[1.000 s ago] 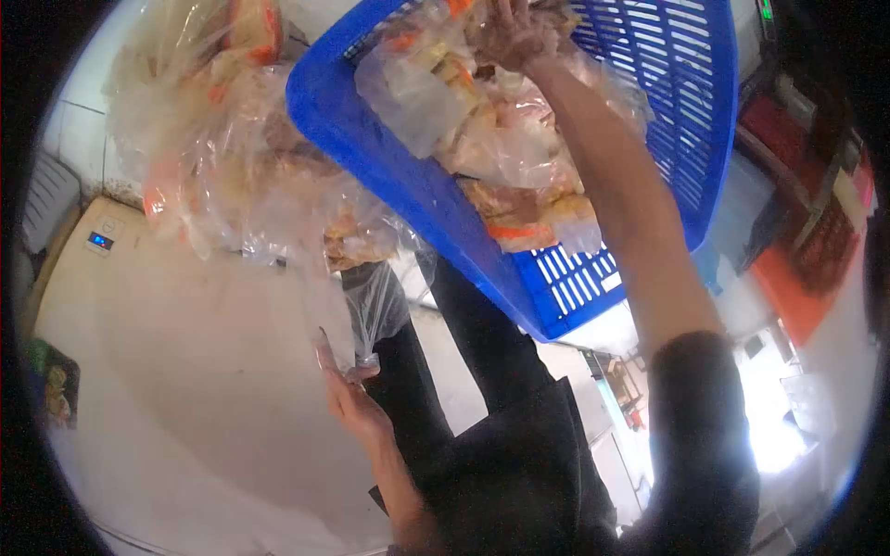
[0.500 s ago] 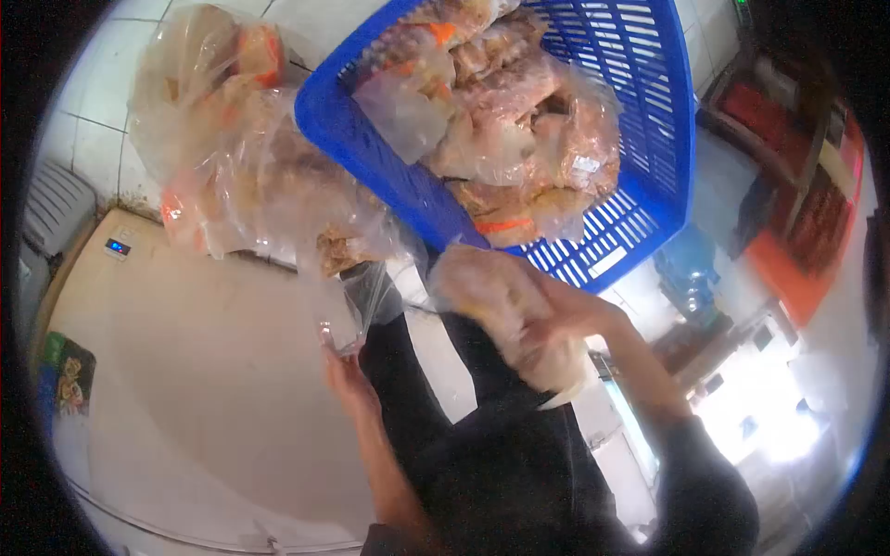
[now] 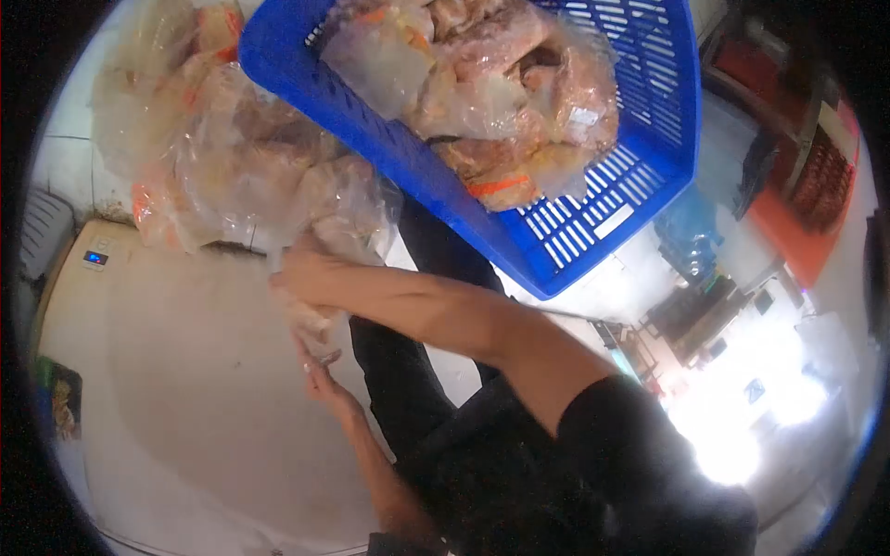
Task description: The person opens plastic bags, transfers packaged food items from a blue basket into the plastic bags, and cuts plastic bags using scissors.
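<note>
My right hand reaches across to the left, curled over a pale pinkish packet of meat that is partly hidden beneath the fingers. The packet is at the mouth of a large clear plastic bag filled with several meat packets. Just below it, my left hand has its fingers closed at the bag's near edge, palm side up. A blue plastic basket stands tilted in view at the top, with more meat packets in clear wrap inside, some bearing orange strips.
The filled bag lies over the far edge of a white chest freezer lid with a small display. To the right are a blue translucent bottle and an orange-red container. White tiles line the back.
My right hand has swung left from below the basket to the bag's mouth, carrying the meat packet. My left hand has dropped slightly. The view has shifted a little.
</note>
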Demonstrator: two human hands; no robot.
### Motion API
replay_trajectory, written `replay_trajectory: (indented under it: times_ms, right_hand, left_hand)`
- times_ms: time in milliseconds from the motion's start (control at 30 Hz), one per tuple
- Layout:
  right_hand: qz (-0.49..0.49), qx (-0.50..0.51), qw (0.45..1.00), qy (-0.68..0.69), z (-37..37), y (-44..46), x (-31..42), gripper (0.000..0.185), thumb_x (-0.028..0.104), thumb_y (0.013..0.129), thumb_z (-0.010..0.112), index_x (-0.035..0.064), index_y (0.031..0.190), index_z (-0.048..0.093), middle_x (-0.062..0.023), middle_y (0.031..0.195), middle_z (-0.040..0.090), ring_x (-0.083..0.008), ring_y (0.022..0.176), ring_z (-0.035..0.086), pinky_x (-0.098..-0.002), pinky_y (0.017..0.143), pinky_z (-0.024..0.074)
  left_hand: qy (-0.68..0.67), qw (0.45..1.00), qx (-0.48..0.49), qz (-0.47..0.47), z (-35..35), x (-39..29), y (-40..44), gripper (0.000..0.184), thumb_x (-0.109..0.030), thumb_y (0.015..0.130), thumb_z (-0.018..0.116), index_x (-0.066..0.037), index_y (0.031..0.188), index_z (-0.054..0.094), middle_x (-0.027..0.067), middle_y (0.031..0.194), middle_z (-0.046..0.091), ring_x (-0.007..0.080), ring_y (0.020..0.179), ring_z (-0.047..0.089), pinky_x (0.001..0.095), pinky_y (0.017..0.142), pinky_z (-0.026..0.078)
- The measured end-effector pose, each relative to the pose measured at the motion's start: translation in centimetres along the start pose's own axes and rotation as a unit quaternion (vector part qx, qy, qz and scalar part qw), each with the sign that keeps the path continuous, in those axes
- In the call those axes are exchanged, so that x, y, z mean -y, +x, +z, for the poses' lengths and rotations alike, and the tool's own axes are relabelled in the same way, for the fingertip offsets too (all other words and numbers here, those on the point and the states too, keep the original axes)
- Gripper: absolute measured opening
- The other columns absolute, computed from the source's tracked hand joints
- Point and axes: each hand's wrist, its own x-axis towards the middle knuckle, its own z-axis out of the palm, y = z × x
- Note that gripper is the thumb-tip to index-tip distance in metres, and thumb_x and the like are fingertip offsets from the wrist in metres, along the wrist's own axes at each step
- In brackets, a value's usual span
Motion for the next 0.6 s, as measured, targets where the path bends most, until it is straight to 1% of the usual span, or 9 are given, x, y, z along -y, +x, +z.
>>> replay_trajectory:
  times_ms: [100, 200, 267, 300, 333, 400, 500, 567, 600]
  right_hand:
    - [-0.016, 0.094, 0.995, 0.015, 0.5, 3.2, 0.8, 0.066, 0.042, 0.056, 0.083, 0.0180, 0.115, 0.063, -0.0117, 0.103, 0.069, -0.0273, 0.092, 0.067, -0.0411, 0.076, 0.0524]
    - [-0.034, 0.186, 0.966, 0.176, -1.6, 0.7, -2.0, 0.058, 0.047, 0.056, 0.082, 0.0173, 0.104, 0.070, -0.0093, 0.104, 0.070, -0.0256, 0.093, 0.068, -0.0388, 0.079, 0.0526]
    - [-0.008, 0.187, 0.940, 0.286, -2.2, -2.1, -4.0, 0.054, 0.051, 0.056, 0.081, 0.0168, 0.097, 0.075, -0.0077, 0.105, 0.071, -0.0244, 0.093, 0.068, -0.0373, 0.082, 0.0527]
    - [0.008, 0.169, 0.936, 0.308, -1.8, -2.3, -4.6, 0.056, 0.052, 0.055, 0.081, 0.0169, 0.098, 0.075, -0.0076, 0.105, 0.071, -0.0245, 0.094, 0.068, -0.0377, 0.083, 0.0525]
    - [0.024, 0.150, 0.932, 0.330, -1.5, -2.7, -5.3, 0.059, 0.054, 0.054, 0.081, 0.0170, 0.099, 0.075, -0.0075, 0.105, 0.071, -0.0246, 0.095, 0.067, -0.0381, 0.083, 0.0523]
    - [0.094, 0.271, 0.892, 0.350, -3.0, -2.8, -7.3, 0.061, 0.056, 0.055, 0.079, 0.0170, 0.102, 0.075, -0.0075, 0.107, 0.071, -0.0260, 0.098, 0.067, -0.0401, 0.086, 0.0518]
    - [0.087, 0.241, 0.946, 0.198, -5.4, -2.0, -5.2, 0.063, 0.055, 0.058, 0.079, 0.0172, 0.108, 0.073, -0.0068, 0.112, 0.069, -0.0284, 0.101, 0.066, -0.0490, 0.088, 0.0496]
    - [0.118, 0.245, 0.951, 0.146, -4.4, 1.2, -4.1, 0.064, 0.054, 0.058, 0.080, 0.0174, 0.110, 0.072, -0.0064, 0.116, 0.068, -0.0300, 0.104, 0.065, -0.0552, 0.088, 0.0481]
    - [0.134, 0.235, 0.954, 0.126, -3.5, 2.7, -3.8, 0.063, 0.052, 0.059, 0.079, 0.0172, 0.111, 0.071, -0.0070, 0.117, 0.067, -0.0304, 0.105, 0.064, -0.0551, 0.089, 0.0476]
  left_hand:
    - [-0.086, 0.986, -0.075, -0.123, -1.1, -1.8, 0.9, 0.063, -0.044, 0.104, 0.038, -0.002, 0.151, 0.032, 0.0145, 0.131, 0.055, 0.0205, 0.097, 0.057, 0.0409, 0.099, 0.040]
    - [-0.178, 0.959, -0.187, -0.112, -1.1, -1.2, 2.1, 0.064, -0.045, 0.105, 0.036, -0.001, 0.151, 0.032, 0.0159, 0.134, 0.054, 0.0208, 0.106, 0.054, 0.0360, 0.099, 0.040]
    - [-0.114, 0.983, -0.127, -0.069, 0.2, -3.3, 2.3, 0.063, -0.044, 0.105, 0.036, -0.001, 0.151, 0.031, 0.0178, 0.143, 0.046, 0.0211, 0.110, 0.053, 0.0396, 0.099, 0.041]
    - [-0.084, 0.991, -0.099, -0.044, 0.9, -4.3, 2.1, 0.063, -0.044, 0.105, 0.037, -0.002, 0.151, 0.031, 0.0187, 0.147, 0.042, 0.0212, 0.112, 0.053, 0.0413, 0.099, 0.041]
    - [-0.068, 0.994, -0.068, -0.048, 1.7, -4.8, 2.0, 0.063, -0.044, 0.105, 0.037, -0.002, 0.151, 0.031, 0.0188, 0.146, 0.044, 0.0215, 0.110, 0.054, 0.0410, 0.098, 0.041]
    - [-0.027, 0.997, -0.007, -0.066, 2.8, -5.3, 1.0, 0.062, -0.043, 0.105, 0.038, -0.002, 0.151, 0.031, 0.0190, 0.144, 0.046, 0.0221, 0.106, 0.056, 0.0403, 0.097, 0.042]
    - [0.069, 0.994, -0.053, -0.070, 3.3, -3.9, 0.2, 0.057, -0.040, 0.106, 0.037, 0.002, 0.143, 0.045, 0.0177, 0.128, 0.058, 0.0189, 0.094, 0.058, 0.0302, 0.086, 0.048]
    - [-0.035, 0.984, -0.118, -0.125, 2.2, -2.6, -0.4, 0.054, -0.039, 0.106, 0.039, 0.003, 0.138, 0.049, 0.0165, 0.121, 0.059, 0.0178, 0.091, 0.058, 0.0324, 0.087, 0.048]
    - [-0.084, 0.974, -0.152, -0.149, 1.3, -2.1, -0.4, 0.053, -0.038, 0.106, 0.039, 0.004, 0.136, 0.051, 0.0159, 0.118, 0.060, 0.0173, 0.090, 0.057, 0.0335, 0.088, 0.048]
